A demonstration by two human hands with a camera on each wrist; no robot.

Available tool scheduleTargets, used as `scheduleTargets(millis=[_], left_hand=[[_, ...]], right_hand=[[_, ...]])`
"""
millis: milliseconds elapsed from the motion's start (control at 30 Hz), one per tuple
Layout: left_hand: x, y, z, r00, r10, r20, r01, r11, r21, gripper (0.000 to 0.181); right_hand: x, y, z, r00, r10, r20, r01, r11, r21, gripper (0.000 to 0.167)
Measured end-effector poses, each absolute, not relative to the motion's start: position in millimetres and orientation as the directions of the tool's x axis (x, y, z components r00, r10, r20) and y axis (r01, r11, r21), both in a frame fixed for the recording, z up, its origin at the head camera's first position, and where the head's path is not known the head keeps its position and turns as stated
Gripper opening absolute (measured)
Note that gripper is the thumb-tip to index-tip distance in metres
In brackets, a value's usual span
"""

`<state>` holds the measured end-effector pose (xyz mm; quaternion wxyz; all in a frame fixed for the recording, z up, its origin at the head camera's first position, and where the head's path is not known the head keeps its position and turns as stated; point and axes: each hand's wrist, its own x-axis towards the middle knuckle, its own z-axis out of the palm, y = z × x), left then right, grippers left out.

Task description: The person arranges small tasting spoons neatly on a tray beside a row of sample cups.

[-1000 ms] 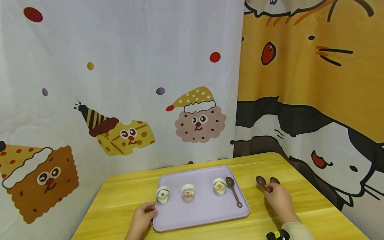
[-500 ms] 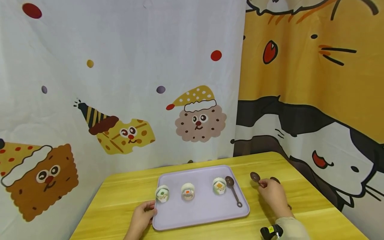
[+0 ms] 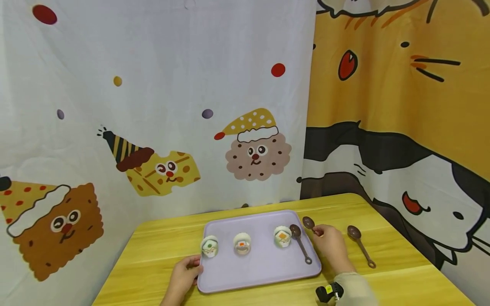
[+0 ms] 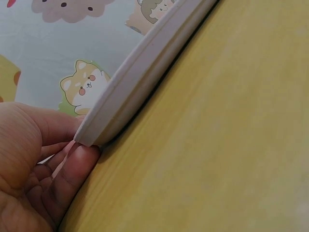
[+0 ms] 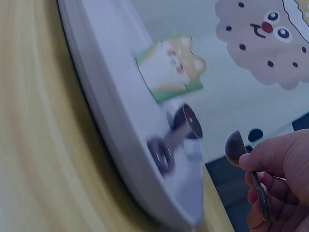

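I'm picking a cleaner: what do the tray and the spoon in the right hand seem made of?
The tray seems plastic, smooth with a low sheen: even lilac color, moulded-looking rim. The spoon in the right hand is likely plastic too, dark brown and slightly glossy with pale highlights; coated metal is possible.

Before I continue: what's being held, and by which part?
Right hand: a brown spoon, by its handle near the bowl. Left hand: the lilac tray, by its left edge.

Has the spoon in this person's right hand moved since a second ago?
Yes: in the head view, the held spoon has moved leftward, closer to the purple tray.
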<state>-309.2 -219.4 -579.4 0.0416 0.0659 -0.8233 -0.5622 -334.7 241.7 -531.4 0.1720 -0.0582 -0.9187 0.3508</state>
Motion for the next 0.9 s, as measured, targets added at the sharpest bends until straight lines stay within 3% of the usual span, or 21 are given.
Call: scheduleTargets(millis=[267, 900], left_hand=[[-308.9, -218.4, -579.3, -0.987, -0.158, -0.003, -0.06, 0.363, 0.93, 0.037], [-307.0, -218.8, -576.1, -0.989, -0.15, 0.002, -0.052, 0.358, 0.932, 0.036]], right_hand=[[-337.9, 212.6, -532.7, -0.938, 0.235, 0.255, -0.009, 0.718, -0.696, 0.021], [-334.9, 158.5, -525.8, -0.907, 0.223, 0.358, -0.116, 0.684, -0.72, 0.015]])
